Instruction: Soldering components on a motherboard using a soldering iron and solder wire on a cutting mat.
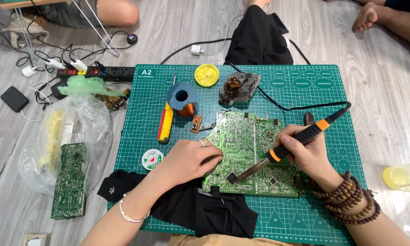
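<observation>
- A black cloth [200, 212] is lying at the bottom centre of the frame, spilling over the lower edge of the green cutting mat [141, 114].
- The left hand [186, 159] is resting palm-down with fingers loosely spread, pressing on the left edge of the green circuit board [250, 141] at mid-frame.
- The right hand [305, 152] is wrapping closed around the black-and-orange soldering iron [296, 141], whose tip is touching the board near a small black chip [232, 177].
- A risk, as I judge it: the hot barrel is passing close to the left fingertips, so a slip of the board could be burning them or scorching the cloth.
- The iron's black cord [278, 102] is trailing across the mat's upper right; a snag could be jerking the tip off its joint.
- A solder spool [152, 159] is sitting just left of the left hand.
</observation>
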